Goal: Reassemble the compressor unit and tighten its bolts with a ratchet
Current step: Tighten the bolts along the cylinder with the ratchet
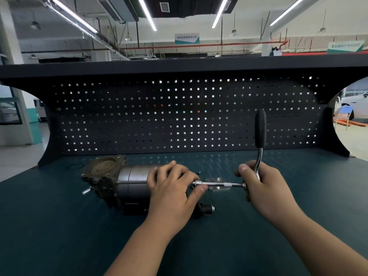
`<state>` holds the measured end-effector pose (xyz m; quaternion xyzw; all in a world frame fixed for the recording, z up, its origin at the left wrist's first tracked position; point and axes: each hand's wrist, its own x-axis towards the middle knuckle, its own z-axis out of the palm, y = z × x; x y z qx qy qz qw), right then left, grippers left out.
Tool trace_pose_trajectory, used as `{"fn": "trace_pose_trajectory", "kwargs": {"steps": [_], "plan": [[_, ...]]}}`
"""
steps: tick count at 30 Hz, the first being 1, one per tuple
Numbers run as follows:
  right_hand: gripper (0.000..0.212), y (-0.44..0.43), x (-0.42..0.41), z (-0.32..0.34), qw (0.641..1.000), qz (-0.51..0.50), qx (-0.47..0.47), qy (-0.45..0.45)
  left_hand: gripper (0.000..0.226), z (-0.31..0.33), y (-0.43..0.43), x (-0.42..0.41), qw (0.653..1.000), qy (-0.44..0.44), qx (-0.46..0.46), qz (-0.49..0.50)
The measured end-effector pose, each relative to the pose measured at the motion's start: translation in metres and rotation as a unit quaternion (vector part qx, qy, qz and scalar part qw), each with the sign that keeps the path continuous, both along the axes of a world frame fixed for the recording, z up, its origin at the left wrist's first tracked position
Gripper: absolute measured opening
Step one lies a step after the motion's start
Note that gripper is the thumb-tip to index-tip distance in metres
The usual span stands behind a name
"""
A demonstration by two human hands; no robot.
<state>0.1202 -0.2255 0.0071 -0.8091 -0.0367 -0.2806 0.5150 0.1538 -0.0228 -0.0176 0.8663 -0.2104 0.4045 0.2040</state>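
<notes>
No text readable in view.
- Hanging sign (187, 38), top centre, far back in hall: white panel, teal band along lower edge, one row of characters. Too blurred to read.
- Second sign (345, 47), far right, just above shelf (179, 63): white and green panel, one row of green characters. Too blurred to read; right end cut by picture edge.
- No brand, number or label legible elsewhere.
</notes>
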Motion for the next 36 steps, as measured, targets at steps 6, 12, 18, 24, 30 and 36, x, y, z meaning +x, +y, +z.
{"fn": "trace_pose_trajectory", "kwargs": {"steps": [6, 12, 18, 24, 30, 36], "plan": [[0.019, -0.005, -0.002, -0.002, 0.992, -0.001, -0.091, -0.085, 0.046, 0.000, 0.000, 0.000, 1.000, 0.002, 0.002, 0.001], [0.031, 0.003, -0.002, 0.007, 0.998, 0.032, 0.050, 0.026, 0.046, 0.000, -0.001, 0.000, 1.000, -0.002, -0.008, 0.000], [0.037, 0.008, -0.001, 0.013, 0.946, 0.119, 0.250, 0.171, 0.041, -0.002, 0.000, -0.002, 1.000, -0.003, -0.012, -0.004], [0.038, 0.008, 0.001, 0.010, 0.941, 0.116, 0.253, 0.190, 0.041, -0.002, -0.001, -0.001, 1.000, -0.016, -0.018, -0.005], [0.030, 0.006, 0.003, 0.006, 0.978, 0.053, 0.152, 0.136, 0.042, -0.002, -0.001, 0.000, 1.000, -0.018, -0.016, -0.001], [0.021, 0.000, 0.002, 0.002, 0.999, 0.010, 0.023, 0.035, 0.042, -0.003, -0.001, 0.000, 1.000, -0.023, -0.021, -0.004]]}}
